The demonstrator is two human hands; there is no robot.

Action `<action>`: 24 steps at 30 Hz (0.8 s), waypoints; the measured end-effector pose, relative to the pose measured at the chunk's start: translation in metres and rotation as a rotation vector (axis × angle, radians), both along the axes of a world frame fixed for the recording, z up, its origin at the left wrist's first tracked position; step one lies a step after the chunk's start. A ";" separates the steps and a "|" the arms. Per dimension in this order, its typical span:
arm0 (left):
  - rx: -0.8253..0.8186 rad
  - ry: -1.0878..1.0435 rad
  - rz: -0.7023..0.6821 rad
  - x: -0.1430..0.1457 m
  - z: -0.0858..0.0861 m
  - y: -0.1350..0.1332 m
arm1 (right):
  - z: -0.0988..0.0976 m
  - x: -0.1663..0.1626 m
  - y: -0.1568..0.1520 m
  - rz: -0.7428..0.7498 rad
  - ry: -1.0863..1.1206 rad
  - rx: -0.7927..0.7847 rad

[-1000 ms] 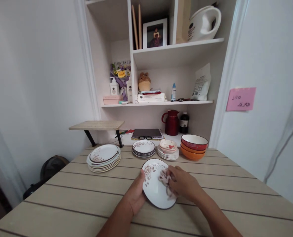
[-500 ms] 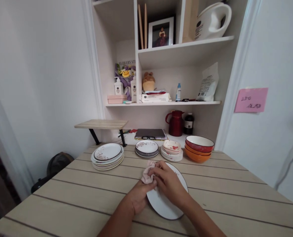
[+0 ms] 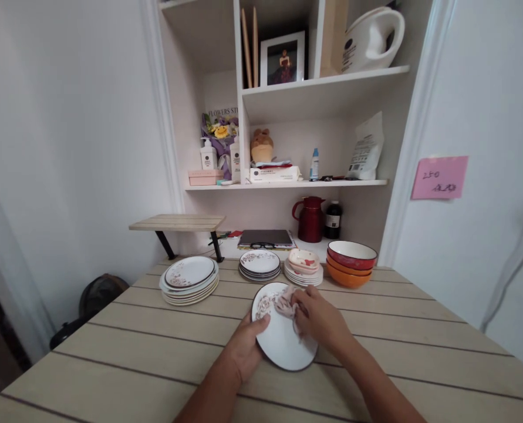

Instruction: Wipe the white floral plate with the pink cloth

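Note:
A white plate [image 3: 283, 346] with a dark rim and a brown floral print is held above the wooden table [image 3: 155, 352]. My left hand [image 3: 247, 346] grips its left edge, thumb on the upper face and the other fingers hidden beneath. Bunched in my right hand [image 3: 320, 314] is a pale pink cloth [image 3: 284, 302], pressed on the plate's upper right part. Behind the plate stand a stack of small dark-rimmed plates [image 3: 260, 261] and a stack of small white plates with pink patterned dishes [image 3: 304, 261] on top.
At the left is a stack of larger plates [image 3: 189, 273] beside a small raised wooden stand [image 3: 177, 222]. Stacked red and orange bowls [image 3: 350, 264] are at the back right. Behind them, a red jug [image 3: 310, 220] and dark bottle [image 3: 333, 219] stand below the white shelves [image 3: 287, 185].
My right hand with the cloth has moved right across the plate, away from my left hand. The plate has turned and shifted slightly, showing its floral print. The view has shifted a little.

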State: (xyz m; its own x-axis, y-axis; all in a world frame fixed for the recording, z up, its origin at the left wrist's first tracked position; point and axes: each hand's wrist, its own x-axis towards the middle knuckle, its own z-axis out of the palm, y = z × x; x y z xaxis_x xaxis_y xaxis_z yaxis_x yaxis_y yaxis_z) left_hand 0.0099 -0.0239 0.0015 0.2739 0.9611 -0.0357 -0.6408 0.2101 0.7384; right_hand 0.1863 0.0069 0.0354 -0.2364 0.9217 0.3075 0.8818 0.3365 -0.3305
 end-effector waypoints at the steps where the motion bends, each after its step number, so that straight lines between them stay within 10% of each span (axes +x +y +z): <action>1: -0.004 -0.016 -0.001 0.000 0.000 0.001 | -0.001 0.001 -0.001 0.019 -0.032 -0.038; 11: 0.037 -0.118 -0.159 -0.002 0.000 0.003 | -0.010 -0.032 -0.025 0.391 0.179 -0.044; 24: 0.059 -0.083 -0.095 0.002 0.001 0.001 | -0.007 0.003 0.002 0.059 0.032 -0.017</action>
